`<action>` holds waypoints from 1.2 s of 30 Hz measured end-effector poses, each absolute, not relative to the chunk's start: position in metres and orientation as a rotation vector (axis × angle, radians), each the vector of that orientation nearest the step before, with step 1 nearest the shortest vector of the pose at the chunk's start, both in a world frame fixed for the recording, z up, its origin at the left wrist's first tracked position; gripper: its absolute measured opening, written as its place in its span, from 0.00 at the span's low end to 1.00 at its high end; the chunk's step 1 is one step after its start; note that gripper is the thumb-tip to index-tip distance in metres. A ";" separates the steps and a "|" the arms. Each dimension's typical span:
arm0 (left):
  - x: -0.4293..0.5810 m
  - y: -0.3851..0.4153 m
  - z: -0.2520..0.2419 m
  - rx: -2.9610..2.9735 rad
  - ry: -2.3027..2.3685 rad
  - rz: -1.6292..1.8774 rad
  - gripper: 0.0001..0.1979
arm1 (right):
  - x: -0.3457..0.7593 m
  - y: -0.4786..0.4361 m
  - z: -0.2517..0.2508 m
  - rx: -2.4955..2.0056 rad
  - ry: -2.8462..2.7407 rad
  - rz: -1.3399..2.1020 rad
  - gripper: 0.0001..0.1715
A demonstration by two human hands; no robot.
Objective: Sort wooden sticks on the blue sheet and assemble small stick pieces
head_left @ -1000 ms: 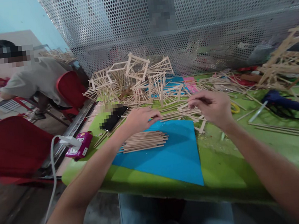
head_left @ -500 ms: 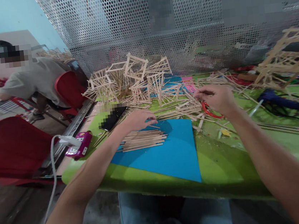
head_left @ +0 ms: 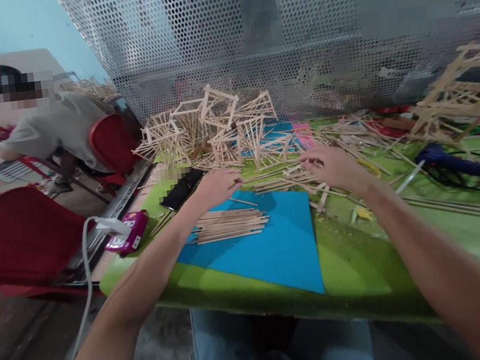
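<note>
My left hand [head_left: 220,186] hangs over the back edge of a blue sheet [head_left: 290,238], thumb and fingers drawn together; whatever may be between them is too small to make out. Just below lies a row of thin wooden sticks [head_left: 232,225], side by side on the sheet. To the right, my right hand [head_left: 332,165] is over a pile of loose sticks [head_left: 296,178], its fingers curled inward. I cannot see what those fingers hold, if anything. A black phone [head_left: 184,188] lies left of my left hand.
Stick frames [head_left: 219,110] are heaped at the back, before a perforated metal panel [head_left: 205,28]. A blue glue gun [head_left: 450,160] with its cord and a stick structure [head_left: 450,89] are at right. A purple power strip [head_left: 128,233] sits left. A person [head_left: 54,114] sits beyond red chairs.
My right hand has moved left and slightly down over the loose sticks. The red ring seen beside it no longer shows. My left hand has shifted slightly left and up.
</note>
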State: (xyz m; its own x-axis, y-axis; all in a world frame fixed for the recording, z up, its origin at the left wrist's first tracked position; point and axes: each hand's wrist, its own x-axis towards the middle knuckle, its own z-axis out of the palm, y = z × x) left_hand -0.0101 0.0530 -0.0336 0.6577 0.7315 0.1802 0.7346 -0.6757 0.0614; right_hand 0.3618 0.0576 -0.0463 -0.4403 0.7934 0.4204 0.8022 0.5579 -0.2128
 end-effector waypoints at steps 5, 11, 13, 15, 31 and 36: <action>-0.021 0.057 -0.023 -3.221 -1.012 -0.080 0.13 | 0.326 0.049 -0.056 -1.111 -2.537 0.019 0.19; -0.015 0.056 -0.033 -3.053 -1.125 -0.082 0.10 | 0.301 0.048 -0.067 -1.214 -2.554 -0.137 0.15; -0.013 0.054 -0.034 -3.010 -1.151 -0.097 0.10 | 0.299 0.049 -0.068 -1.198 -2.560 -0.126 0.13; -0.012 0.052 -0.033 -3.006 -1.161 -0.104 0.11 | 0.299 0.050 -0.069 -1.207 -2.557 -0.120 0.11; -0.011 0.050 -0.034 -2.991 -1.197 -0.083 0.12 | 0.296 0.063 -0.080 -1.262 -2.375 -0.056 0.10; -0.009 0.049 -0.032 -2.973 -1.173 -0.137 0.14 | 0.300 0.060 -0.067 -1.226 -2.232 -0.092 0.12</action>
State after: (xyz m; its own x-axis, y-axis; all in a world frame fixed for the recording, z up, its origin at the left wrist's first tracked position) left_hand -0.0092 0.0489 -0.0323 0.7277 0.6834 0.0587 0.6785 -0.7298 0.0843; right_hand 0.3002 0.0596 -0.0675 -0.4061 0.7505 0.5214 0.7909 0.5744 -0.2109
